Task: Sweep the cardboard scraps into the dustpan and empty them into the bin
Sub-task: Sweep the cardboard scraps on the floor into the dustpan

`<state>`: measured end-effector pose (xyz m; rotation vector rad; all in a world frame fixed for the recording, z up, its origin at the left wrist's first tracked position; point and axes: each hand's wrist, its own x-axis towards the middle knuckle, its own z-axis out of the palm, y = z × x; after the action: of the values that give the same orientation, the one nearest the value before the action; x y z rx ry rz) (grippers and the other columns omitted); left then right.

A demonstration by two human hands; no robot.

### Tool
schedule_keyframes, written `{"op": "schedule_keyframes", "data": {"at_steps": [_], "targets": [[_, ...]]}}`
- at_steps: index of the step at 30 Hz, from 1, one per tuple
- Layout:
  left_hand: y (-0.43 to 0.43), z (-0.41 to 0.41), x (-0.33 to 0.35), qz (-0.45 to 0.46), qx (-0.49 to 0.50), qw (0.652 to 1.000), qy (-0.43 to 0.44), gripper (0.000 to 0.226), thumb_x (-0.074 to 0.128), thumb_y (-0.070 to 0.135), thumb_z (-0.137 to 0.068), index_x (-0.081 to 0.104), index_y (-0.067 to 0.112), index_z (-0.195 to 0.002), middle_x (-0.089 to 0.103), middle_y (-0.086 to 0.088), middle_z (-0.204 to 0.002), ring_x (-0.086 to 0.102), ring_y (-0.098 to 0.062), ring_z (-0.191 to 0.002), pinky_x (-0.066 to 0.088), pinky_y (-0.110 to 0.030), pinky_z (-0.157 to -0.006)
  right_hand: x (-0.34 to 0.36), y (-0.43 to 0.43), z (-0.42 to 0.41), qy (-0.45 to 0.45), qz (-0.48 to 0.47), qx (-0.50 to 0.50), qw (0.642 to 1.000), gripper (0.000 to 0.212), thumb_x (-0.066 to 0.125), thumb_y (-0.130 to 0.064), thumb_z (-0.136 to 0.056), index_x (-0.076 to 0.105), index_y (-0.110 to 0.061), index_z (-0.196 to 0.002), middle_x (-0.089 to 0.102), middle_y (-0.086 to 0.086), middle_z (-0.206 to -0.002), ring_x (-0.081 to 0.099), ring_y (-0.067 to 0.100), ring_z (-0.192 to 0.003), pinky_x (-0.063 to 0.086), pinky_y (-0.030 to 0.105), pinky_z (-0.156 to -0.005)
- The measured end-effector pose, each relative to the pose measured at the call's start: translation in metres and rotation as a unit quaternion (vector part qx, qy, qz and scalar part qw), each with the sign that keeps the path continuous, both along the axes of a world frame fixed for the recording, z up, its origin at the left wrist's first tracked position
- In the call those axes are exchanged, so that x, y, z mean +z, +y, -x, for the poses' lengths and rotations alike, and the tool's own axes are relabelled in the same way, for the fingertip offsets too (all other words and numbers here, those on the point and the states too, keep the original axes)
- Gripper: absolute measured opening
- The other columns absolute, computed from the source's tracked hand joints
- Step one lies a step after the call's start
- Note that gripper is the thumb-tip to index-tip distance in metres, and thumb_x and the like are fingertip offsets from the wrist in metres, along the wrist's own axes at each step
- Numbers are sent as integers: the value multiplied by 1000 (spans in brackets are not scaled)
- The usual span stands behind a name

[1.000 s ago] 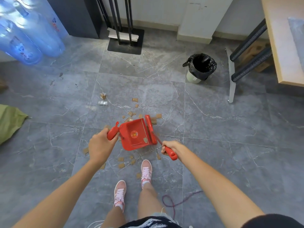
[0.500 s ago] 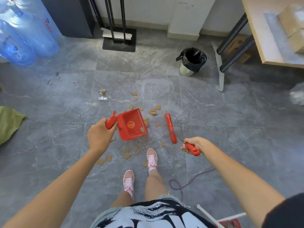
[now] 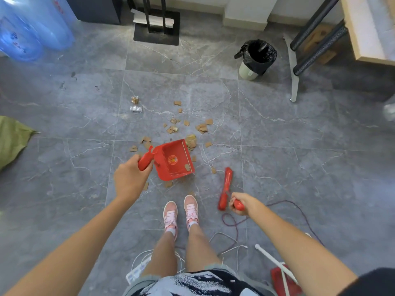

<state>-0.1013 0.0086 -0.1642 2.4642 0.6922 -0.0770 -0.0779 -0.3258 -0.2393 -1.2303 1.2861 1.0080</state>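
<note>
My left hand (image 3: 127, 178) grips the handle of a red dustpan (image 3: 174, 160), held above the grey floor with one scrap inside near its rim. To the right, my right hand (image 3: 240, 203) grips the handle of a red hand brush (image 3: 226, 185), its head pointing away from me and apart from the dustpan. Brown cardboard scraps (image 3: 201, 127) lie scattered on the tiles beyond and around the dustpan. A bin (image 3: 257, 57) lined with a black bag stands at the far right.
Blue water bottles (image 3: 32, 26) stand far left, a black stand base (image 3: 157, 26) at the back, table legs (image 3: 294, 67) right of the bin. A clear wrapper (image 3: 135, 108) lies left of the scraps. Cables (image 3: 233, 223) trail by my pink shoes (image 3: 181, 212). A green cloth (image 3: 12, 139) is at left.
The brush has swung away from the dustpan's mouth, to the right and toward me. The view has pulled back, showing more floor, cables and my legs.
</note>
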Motion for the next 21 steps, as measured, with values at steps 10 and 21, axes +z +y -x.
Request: {"op": "schedule_keyframes", "data": {"at_steps": [10,21], "targets": [[-13,20,-21,-7,19,999,24,36,64,44,-88,58,12,-73,52,-3,-48,53,-23,-44,43,-36,-44,-5,47,-44,-3,-58,-15,998,31,38,-4,-95,38,-12,-65,40,0,-29,37,9,-15,30,11,-26],[-15,25,-21,-19,51,998,24,37,63,49,-87,66,12,-87,54,-4,-50,55,-26,-46,50,-40,-46,8,59,-72,-27,-80,-48,995,30,37,-5,-97,40,-13,-68,42,-1,-45,35,7,-16,30,9,-26]]}}
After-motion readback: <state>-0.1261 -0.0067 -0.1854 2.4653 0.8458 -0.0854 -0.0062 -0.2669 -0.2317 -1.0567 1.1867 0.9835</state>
